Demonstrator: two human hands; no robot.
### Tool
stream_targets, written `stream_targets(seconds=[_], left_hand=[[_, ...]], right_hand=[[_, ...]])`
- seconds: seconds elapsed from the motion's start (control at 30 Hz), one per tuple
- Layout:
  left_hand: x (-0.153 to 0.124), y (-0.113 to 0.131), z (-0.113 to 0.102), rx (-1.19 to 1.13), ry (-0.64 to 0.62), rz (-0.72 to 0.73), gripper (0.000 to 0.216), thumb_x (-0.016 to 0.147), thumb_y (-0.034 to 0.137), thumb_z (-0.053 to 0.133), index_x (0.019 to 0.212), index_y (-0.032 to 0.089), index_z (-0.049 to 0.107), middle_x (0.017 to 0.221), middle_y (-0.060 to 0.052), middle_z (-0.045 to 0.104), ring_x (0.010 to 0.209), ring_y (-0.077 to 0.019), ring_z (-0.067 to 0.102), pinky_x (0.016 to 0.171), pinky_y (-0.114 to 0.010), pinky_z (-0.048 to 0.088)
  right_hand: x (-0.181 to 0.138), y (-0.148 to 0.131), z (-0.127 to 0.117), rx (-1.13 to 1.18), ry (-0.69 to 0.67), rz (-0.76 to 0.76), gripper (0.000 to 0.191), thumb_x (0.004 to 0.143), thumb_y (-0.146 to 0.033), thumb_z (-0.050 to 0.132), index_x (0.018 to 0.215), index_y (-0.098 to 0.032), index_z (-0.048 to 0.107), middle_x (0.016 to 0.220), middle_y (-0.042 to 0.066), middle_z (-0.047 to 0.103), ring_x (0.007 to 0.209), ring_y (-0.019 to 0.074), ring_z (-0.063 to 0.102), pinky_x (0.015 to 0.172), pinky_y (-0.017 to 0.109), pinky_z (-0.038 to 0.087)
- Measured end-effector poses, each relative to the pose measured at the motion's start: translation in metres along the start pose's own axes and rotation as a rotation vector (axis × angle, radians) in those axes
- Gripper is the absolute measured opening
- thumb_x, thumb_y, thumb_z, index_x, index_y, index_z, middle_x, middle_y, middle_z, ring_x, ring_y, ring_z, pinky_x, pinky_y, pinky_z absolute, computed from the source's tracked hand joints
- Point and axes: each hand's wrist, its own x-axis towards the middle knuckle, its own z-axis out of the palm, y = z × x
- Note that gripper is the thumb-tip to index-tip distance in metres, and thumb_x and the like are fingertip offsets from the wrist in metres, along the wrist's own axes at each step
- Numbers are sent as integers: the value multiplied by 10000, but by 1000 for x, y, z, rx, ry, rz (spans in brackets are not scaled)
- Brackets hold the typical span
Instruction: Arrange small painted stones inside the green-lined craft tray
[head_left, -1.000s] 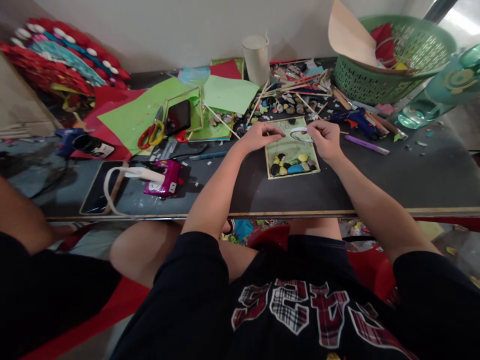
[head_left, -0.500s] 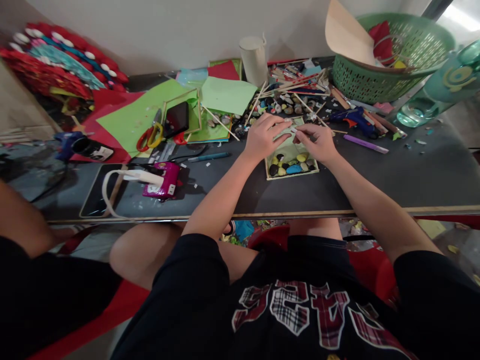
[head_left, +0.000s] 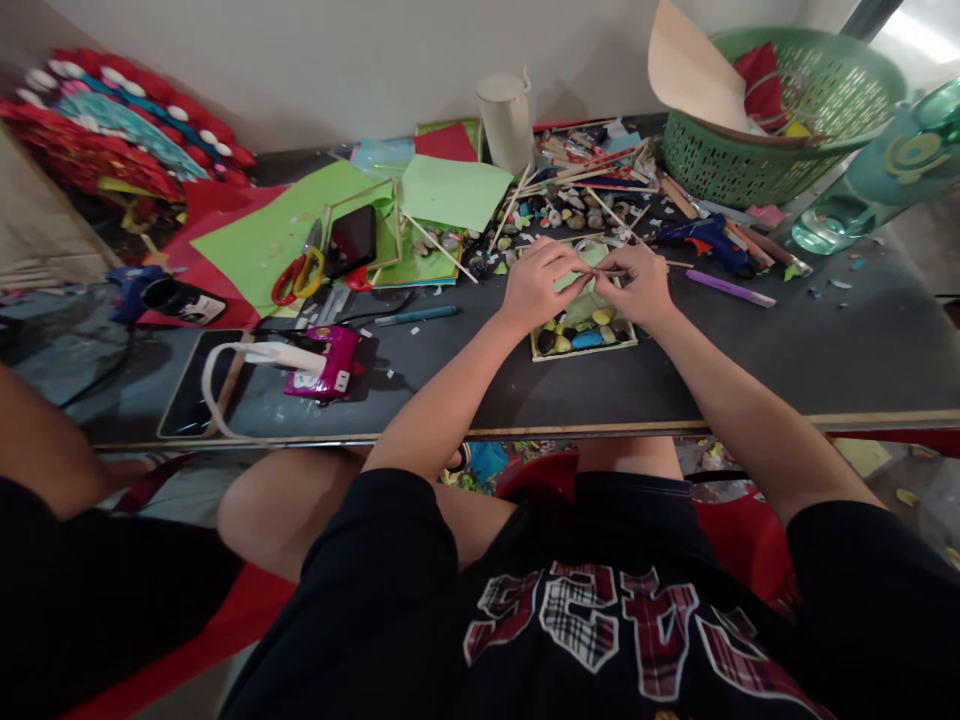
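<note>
Fingertips meet over a stone-filled frame (head_left: 585, 353)
Left hand (head_left: 546, 282) and right hand (head_left: 637, 285) pinch, seemingly on a thin curled strip (head_left: 592, 246) above the frame; smooth rounded stones (head_left: 587, 340) line its near edge, flat green paper (head_left: 259, 238) lies to its left, a slotted plastic basket (head_left: 720, 165) farther right

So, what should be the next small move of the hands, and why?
Perhaps lower the left hand and the right hand gently toward the upper part of the small frame: they come together over it, while stones already line its lower end. What lies between them is hard to see, so I am not certain.
</note>
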Motion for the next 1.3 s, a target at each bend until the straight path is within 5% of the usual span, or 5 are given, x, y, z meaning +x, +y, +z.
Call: stream_targets(seconds=[0.27,0.5,0.87,1.03,1.3], left_hand=[[-2,6,7,-10,-49,58,159,1011,352,537,980,233,637,1042,-113,679,1072,-284,637,988,-478,504],[-4,1,13,82,73,322,222,1048,370,465,994,211,610,1007,-125,666,1026,-278,640,913,-463,530],[-8,1,6,181,52,531,313,1107,351,377,1067,210,654,1061,-99,724,1105,-215,675,988,-400,544],[0,1,6,17,127,227,338,1108,430,365,1035,211,612,1039,-102,699,1046,-228,660,976,-419,524],[3,-27,11,-259,31,-32,400,1085,550,378,1043,211,586,988,-81,645,864,-176,612,769,-295,500]], right_hand=[[0,-3,-1,29,-39,28,92,626,-189,661,577,-232,597,572,-6,581,619,163,517,733,370,461],[2,-11,1,420,-46,113,70,576,-219,600,514,-204,572,527,-34,503,557,95,404,558,276,322],[4,7,7,615,73,318,194,712,-381,662,604,-222,639,502,-44,480,488,85,378,514,263,340],[2,15,0,-10,-81,-91,282,840,-504,709,730,-253,776,858,48,757,964,254,654,979,502,493],[2,15,4,-187,46,-44,347,950,-583,627,1074,-314,808,1226,60,744,1217,314,612,1122,581,432]])
